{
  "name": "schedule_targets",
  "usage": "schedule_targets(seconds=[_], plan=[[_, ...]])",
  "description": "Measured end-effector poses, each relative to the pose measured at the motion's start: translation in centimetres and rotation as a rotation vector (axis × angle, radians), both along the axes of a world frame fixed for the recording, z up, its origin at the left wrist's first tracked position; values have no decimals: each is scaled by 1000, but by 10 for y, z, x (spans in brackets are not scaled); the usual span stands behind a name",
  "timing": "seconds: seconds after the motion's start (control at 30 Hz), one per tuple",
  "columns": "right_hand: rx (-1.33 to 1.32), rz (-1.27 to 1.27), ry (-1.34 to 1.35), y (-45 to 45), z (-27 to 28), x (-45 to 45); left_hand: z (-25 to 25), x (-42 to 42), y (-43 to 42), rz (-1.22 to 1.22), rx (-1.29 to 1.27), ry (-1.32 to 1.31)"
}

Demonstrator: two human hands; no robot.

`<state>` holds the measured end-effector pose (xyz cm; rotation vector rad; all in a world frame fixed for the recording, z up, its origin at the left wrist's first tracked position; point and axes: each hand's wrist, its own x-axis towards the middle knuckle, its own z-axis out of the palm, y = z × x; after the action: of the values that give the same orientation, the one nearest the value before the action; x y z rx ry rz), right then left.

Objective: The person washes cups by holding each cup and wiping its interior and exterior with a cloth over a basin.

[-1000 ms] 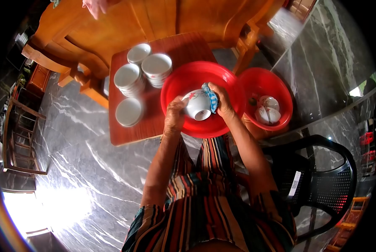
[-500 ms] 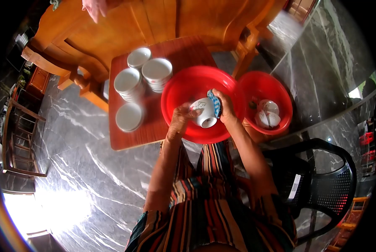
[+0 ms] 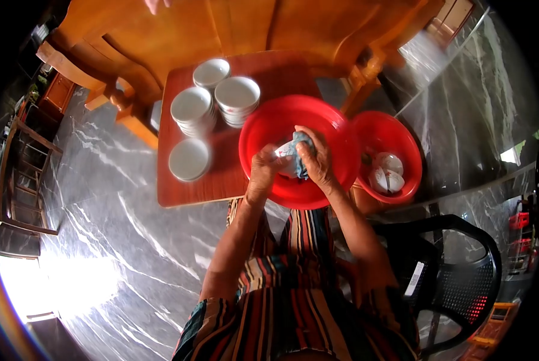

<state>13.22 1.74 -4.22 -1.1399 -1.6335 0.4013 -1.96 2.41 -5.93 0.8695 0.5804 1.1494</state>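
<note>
Over the large red basin (image 3: 260, 120), my left hand (image 3: 262, 170) grips a white bowl (image 3: 283, 150) by its side. My right hand (image 3: 317, 161) is closed on a blue cloth (image 3: 302, 153), which is pressed against the bowl. Hands and cloth cover much of the bowl. To the left, stacks of white bowls (image 3: 237, 93) stand on the reddish-brown table (image 3: 221, 189), with another white bowl or stack (image 3: 189, 160) nearer its front edge.
A second red basin (image 3: 396, 135) at the right holds a few white bowls (image 3: 387, 171). Behind the table rises a wooden bench (image 3: 239, 30). A black plastic chair (image 3: 462, 277) stands close on my right. Part of another person's hand (image 3: 157, 5) shows at the top edge.
The bowl has turned in my hands, and the cloth has moved from its edge to bunch over its right side. The other person's hand has drawn up toward the top edge.
</note>
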Motion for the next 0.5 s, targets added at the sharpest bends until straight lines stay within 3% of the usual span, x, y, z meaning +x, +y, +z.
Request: schedule_targets(seconds=[0.07, 0.13, 0.2, 0.3, 0.5], plan=[[-235, 46, 459, 1, -4, 3, -15, -1, 6, -13, -26, -59], [-375, 71, 648, 7, -9, 15, -16, -3, 9, -25, -52, -113], [-413, 152, 820, 11, -15, 21, -13, -3, 9, -30, -89, -353], [-441, 184, 940, 11, -19, 19, -5, -5, 8, -40, -94, -380], [-519, 187, 932, 4, -12, 18, 0, -4, 7, -14, -140, -417]])
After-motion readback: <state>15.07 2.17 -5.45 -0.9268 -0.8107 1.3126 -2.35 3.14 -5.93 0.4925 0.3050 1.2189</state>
